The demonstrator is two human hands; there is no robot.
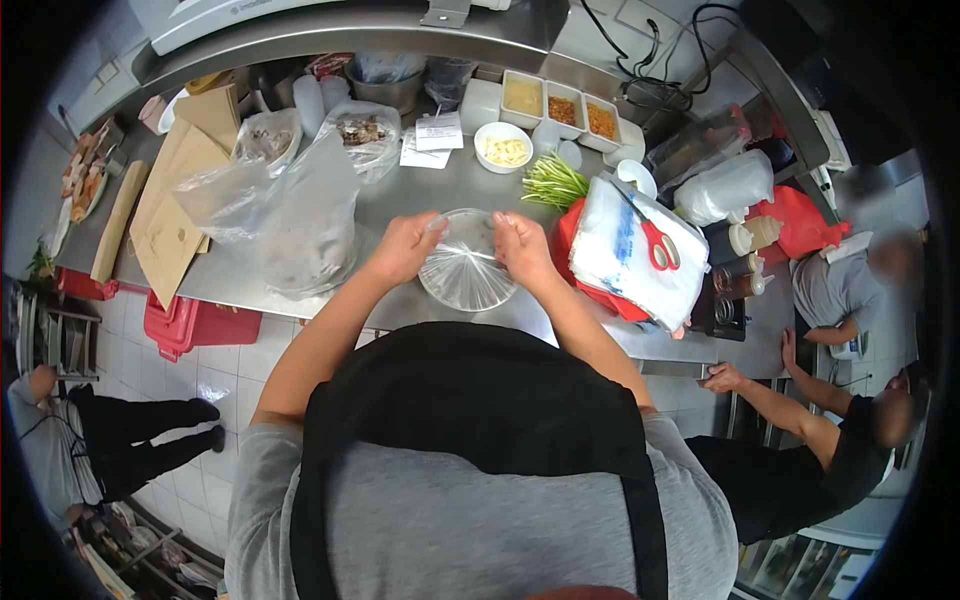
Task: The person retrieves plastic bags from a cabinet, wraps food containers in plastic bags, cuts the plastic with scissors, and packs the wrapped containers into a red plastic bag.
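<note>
Over the steel counter, in front of my chest, is a round clear container (466, 290) wrapped in thin clear plastic, its creases running together toward the middle. My left hand (408, 250) pinches the clear plastic at the upper left of the rim. On the opposite side my right hand (522, 247) has its fingers closed on the same plastic. What lies inside the container cannot be made out. A large translucent plastic bag (310, 215) is left of my left hand. Near my right hand lie cut green stalks (555, 182) and a stack of white plastic bags (625, 250) topped by red-handled scissors (660, 247).
A white bowl of pale chopped pieces (503, 148), paper slips (437, 133) and food tubs (562, 107) stand at the back. Brown paper (165, 225) lies left, above a red bin (200, 325). Sauce bottles (742, 240) stand right. Co-workers are on both sides.
</note>
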